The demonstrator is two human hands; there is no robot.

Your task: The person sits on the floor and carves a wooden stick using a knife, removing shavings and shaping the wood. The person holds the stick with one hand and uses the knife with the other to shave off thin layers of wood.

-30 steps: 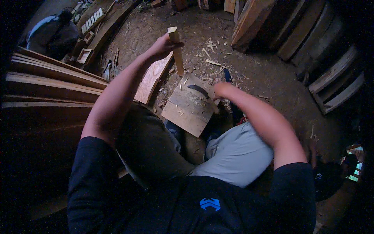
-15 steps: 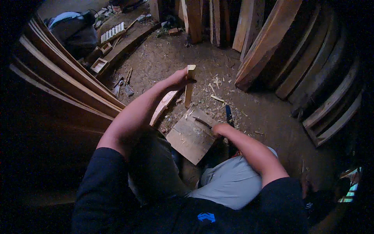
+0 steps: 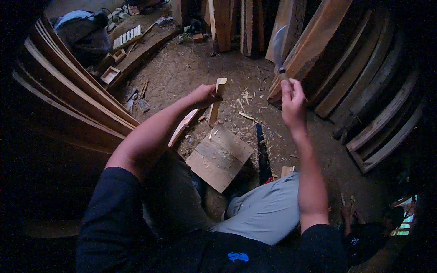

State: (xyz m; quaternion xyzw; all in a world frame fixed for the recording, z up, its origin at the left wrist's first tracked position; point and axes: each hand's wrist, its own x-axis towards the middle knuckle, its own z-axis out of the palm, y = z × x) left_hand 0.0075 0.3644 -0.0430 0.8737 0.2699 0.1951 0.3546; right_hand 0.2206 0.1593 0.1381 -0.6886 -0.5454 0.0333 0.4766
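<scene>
Left hand (image 3: 205,94) is gripping the wood stick (image 3: 214,110), lower end sitting by the far corner of the board (image 3: 217,159). Right hand (image 3: 294,102) is clutching the knife (image 3: 278,48), raised blade-up, well apart from the stick

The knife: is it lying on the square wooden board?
No, the right hand holds the knife up in the air, away from the board.
</scene>
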